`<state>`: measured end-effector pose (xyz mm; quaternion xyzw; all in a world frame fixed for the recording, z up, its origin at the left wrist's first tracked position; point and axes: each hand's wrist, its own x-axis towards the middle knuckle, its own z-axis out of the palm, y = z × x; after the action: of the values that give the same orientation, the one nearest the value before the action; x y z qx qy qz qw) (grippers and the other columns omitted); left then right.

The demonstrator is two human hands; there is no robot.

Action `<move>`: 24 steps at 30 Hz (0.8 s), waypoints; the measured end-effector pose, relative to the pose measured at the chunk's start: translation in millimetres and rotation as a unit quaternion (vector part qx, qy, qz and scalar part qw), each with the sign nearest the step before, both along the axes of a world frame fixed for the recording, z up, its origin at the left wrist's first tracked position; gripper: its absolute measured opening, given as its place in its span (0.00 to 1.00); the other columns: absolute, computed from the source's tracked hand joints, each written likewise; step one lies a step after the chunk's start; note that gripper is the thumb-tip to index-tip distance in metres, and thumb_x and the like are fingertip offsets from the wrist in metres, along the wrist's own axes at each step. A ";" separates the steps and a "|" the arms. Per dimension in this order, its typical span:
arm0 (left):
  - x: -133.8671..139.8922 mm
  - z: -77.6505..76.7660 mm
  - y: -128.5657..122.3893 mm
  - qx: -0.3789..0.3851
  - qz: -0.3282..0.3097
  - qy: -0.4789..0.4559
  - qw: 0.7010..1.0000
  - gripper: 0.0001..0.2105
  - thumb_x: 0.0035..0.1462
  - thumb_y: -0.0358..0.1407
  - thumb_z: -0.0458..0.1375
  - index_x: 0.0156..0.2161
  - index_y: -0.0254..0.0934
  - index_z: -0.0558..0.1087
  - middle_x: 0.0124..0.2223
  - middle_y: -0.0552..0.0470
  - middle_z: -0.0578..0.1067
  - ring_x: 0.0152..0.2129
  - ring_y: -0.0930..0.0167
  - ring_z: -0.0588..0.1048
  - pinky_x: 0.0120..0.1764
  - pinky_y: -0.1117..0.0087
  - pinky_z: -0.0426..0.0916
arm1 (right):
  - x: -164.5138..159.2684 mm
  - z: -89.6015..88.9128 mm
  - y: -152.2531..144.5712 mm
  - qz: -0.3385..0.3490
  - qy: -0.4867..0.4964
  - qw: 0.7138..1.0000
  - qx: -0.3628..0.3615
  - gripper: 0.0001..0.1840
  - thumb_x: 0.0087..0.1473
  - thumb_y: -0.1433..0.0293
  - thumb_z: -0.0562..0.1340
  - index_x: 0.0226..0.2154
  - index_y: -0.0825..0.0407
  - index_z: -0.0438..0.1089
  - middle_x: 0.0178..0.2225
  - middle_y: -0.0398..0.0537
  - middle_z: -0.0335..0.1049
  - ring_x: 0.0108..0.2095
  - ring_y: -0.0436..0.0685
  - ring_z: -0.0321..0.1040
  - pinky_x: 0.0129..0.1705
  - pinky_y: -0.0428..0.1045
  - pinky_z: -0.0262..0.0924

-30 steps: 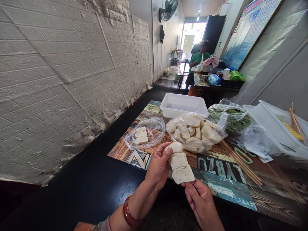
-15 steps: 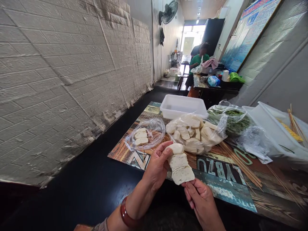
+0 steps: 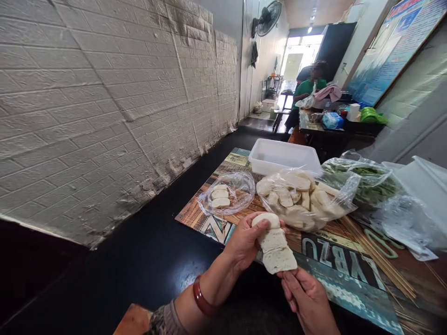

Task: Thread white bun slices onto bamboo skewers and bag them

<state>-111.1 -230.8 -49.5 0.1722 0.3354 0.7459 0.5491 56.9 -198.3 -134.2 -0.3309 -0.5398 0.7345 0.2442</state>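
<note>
My left hand held a row of three white slices above the near edge of the table, thumb across the top one. My right hand pinched just beneath the bottom slice; I couldn't tell what was between its fingertips. Beyond my hands sat a clear bag full of similar pieces, with a white tub behind it. Thin sticks lay to the right, and more slices to the left with a plastic wrapper.
</note>
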 end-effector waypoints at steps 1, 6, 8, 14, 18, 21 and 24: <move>0.0 -0.7 -0.1 -0.005 0.005 0.002 1.000 0.17 0.44 0.41 0.71 0.37 0.33 0.76 0.37 0.42 0.81 0.32 0.64 0.79 0.37 0.66 0.71 | 0.4 -0.5 0.6 0.000 0.002 1.000 0.003 0.24 0.51 0.49 0.66 0.27 0.54 0.73 0.15 0.39 0.61 0.14 0.45 0.52 0.17 0.43 0.47; -4.8 -2.4 -0.7 -0.011 0.028 0.013 0.999 0.17 0.45 0.42 0.70 0.37 0.30 0.78 0.37 0.41 0.81 0.31 0.66 0.78 0.35 0.69 0.71 | 8.3 -2.6 0.7 0.031 -0.031 0.998 0.042 0.24 0.52 0.48 0.64 0.32 0.54 0.77 0.18 0.41 0.65 0.15 0.47 0.58 0.18 0.44 0.51; -6.0 -1.5 -1.5 -0.009 0.031 0.017 0.999 0.16 0.47 0.41 0.69 0.37 0.30 0.78 0.37 0.41 0.81 0.31 0.67 0.78 0.35 0.69 0.72 | 11.2 -2.1 -1.9 0.031 -0.059 0.995 0.075 0.25 0.53 0.48 0.64 0.34 0.53 0.78 0.17 0.41 0.65 0.15 0.48 0.59 0.18 0.44 0.52; -2.0 6.0 -4.7 -0.010 0.026 0.027 0.999 0.12 0.49 0.38 0.68 0.38 0.32 0.78 0.37 0.43 0.81 0.30 0.68 0.78 0.35 0.71 0.72 | 6.1 5.2 -12.1 -0.053 -0.074 0.980 0.179 0.25 0.56 0.48 0.61 0.28 0.52 0.78 0.13 0.39 0.60 0.12 0.47 0.55 0.17 0.45 0.50; 0.5 9.4 -6.7 -0.005 0.021 0.041 0.999 0.14 0.49 0.39 0.68 0.38 0.30 0.78 0.36 0.42 0.81 0.30 0.68 0.78 0.35 0.71 0.71 | 2.6 8.6 -14.5 -0.066 -0.075 0.974 0.205 0.23 0.56 0.50 0.61 0.27 0.52 0.78 0.13 0.39 0.60 0.13 0.47 0.55 0.17 0.44 0.51; 1.0 9.4 -7.7 -0.012 0.020 0.046 0.999 0.15 0.49 0.40 0.68 0.38 0.30 0.78 0.35 0.42 0.81 0.30 0.68 0.77 0.34 0.71 0.71 | 2.3 9.4 -15.2 -0.066 -0.077 0.974 0.202 0.23 0.57 0.51 0.60 0.27 0.52 0.77 0.14 0.38 0.60 0.13 0.47 0.55 0.17 0.44 0.52; 1.4 9.6 -8.4 -0.014 0.019 0.052 0.998 0.16 0.48 0.41 0.68 0.38 0.30 0.78 0.36 0.41 0.81 0.30 0.68 0.77 0.34 0.72 0.71 | 1.7 10.0 -16.0 -0.064 -0.073 0.975 0.200 0.22 0.58 0.52 0.60 0.27 0.52 0.77 0.14 0.38 0.61 0.13 0.47 0.56 0.18 0.43 0.53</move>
<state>-109.7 -239.2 -39.9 0.1969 0.3770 0.7418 0.5185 58.6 -214.2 -124.2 -0.3618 -0.6697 0.5685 0.3120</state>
